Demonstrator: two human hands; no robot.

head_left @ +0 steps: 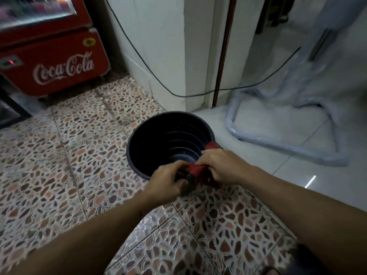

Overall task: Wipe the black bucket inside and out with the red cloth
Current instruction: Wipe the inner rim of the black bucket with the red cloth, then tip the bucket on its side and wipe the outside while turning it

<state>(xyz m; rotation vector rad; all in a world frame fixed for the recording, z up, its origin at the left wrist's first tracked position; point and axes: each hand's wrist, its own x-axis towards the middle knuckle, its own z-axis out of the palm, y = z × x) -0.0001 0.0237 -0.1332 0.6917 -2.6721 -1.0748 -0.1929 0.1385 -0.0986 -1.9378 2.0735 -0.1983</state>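
Observation:
The black bucket (158, 135) stands upright on the patterned floor, its mouth facing up at me and ribbed rings showing inside. The red cloth (197, 168) is draped over the near right part of the rim, one corner poking out behind my right hand. My right hand (222, 165) presses down on the cloth at the rim, fingers curled over it. My left hand (168, 182) grips the near rim of the bucket just left of the cloth, thumb on the outside wall. The near rim section is hidden under both hands.
A red Coca-Cola cooler (53, 56) stands at the back left. A white wall corner (168, 46) with a black cable (158, 80) rises behind the bucket. A plastic-wrapped metal frame (288, 147) rests on white tiles to the right. Patterned tiles (59, 155) spread left.

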